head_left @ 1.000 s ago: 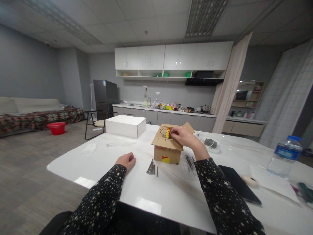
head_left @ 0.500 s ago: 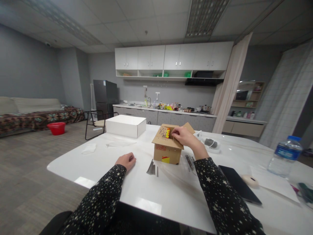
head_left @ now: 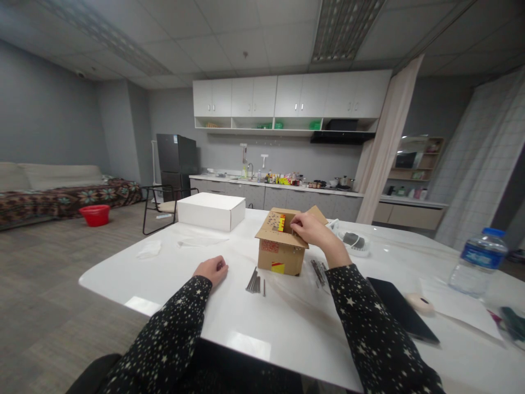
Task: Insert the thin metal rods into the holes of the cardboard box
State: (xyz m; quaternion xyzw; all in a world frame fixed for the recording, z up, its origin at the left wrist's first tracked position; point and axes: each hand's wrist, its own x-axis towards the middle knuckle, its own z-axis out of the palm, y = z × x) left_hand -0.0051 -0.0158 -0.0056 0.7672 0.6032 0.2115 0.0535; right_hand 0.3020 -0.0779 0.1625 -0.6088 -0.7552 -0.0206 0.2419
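Observation:
An open cardboard box [head_left: 283, 257] with red print and a yellow-red sticker stands on the white table [head_left: 233, 328], its flaps folded out. My right hand [head_left: 305, 227] is over its opening, thumb and fingers pinched together; what they hold, if anything, is too small to make out. My left hand [head_left: 212, 269] rests on the tabletop left of the box, fingers curled in and nothing showing in them. Between that hand and the box lie several long metal nails [head_left: 253, 282] in a row, with a single nail [head_left: 264, 288] beside them. Thin dark metal pieces [head_left: 319, 272] lie right of the box.
A white box [head_left: 211, 212] stands at the back left, near crumpled clear plastic [head_left: 200, 241]. To the right are a white round dish [head_left: 356, 244], a black tablet [head_left: 402, 309], a pale mouse-like object [head_left: 419, 302], paper [head_left: 463, 312] and a water bottle [head_left: 479, 262].
My right hand has shifted very slightly to the right over the box opening, still pinched. The left hand and the nails on the table stay where they were.

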